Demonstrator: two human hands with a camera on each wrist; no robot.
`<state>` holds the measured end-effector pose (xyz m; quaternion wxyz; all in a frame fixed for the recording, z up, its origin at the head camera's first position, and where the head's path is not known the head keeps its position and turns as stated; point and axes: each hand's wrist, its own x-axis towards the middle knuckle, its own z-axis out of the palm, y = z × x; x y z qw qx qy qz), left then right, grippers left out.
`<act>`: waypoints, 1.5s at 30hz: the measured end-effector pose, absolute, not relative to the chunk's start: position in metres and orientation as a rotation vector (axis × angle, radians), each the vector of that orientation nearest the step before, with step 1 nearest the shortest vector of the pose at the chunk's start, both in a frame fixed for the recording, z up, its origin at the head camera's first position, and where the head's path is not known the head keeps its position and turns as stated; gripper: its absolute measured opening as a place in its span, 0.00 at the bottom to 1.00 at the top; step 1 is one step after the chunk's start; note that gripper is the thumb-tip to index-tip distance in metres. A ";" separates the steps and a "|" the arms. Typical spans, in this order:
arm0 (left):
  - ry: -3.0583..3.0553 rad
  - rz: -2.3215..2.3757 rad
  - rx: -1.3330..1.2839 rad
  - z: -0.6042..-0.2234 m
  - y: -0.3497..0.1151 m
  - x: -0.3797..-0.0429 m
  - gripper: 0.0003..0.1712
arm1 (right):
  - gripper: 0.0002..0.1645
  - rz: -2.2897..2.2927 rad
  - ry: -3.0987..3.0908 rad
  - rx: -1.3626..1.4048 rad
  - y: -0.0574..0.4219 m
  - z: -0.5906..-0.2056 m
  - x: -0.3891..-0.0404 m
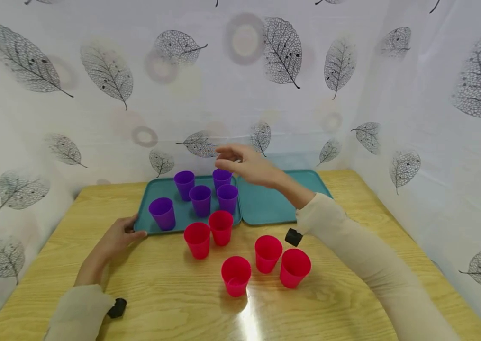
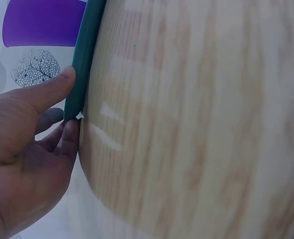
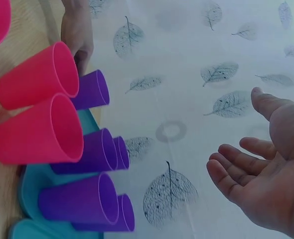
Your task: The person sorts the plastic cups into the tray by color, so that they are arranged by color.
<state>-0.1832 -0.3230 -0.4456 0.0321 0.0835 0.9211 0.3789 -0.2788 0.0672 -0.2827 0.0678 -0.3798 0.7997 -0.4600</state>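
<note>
My left hand (image 1: 117, 237) holds the near left corner of a teal tray (image 1: 158, 188). In the left wrist view the thumb lies on the top of the tray's edge (image 2: 81, 79) and the fingers are at its underside. Several upright purple cups stand on this tray, one of them a front-left purple cup (image 1: 162, 213). My right hand (image 1: 249, 163) is raised, holding nothing, with loosely bent fingers. It hovers near the back-right purple cup (image 1: 222, 177) and overlaps it slightly in the head view. The right wrist view shows this palm (image 3: 266, 189) apart from every cup.
A second teal tray (image 1: 266, 203) adjoins the first on the right, partly behind my right arm. Several red cups, including a front red cup (image 1: 236, 275) and a right red cup (image 1: 294, 267), stand upright on the wooden table (image 1: 159, 293). A leaf-patterned curtain (image 1: 231, 104) encloses the back and sides.
</note>
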 end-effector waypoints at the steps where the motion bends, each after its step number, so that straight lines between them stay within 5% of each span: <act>1: 2.835 1.169 0.252 -0.446 -0.323 -0.184 0.41 | 0.31 -1.389 2.417 -1.138 0.073 -0.282 -0.279; 45: 2.829 1.164 0.246 -0.449 -0.325 -0.186 0.42 | 0.38 -1.563 2.658 -0.526 0.273 -0.361 -0.284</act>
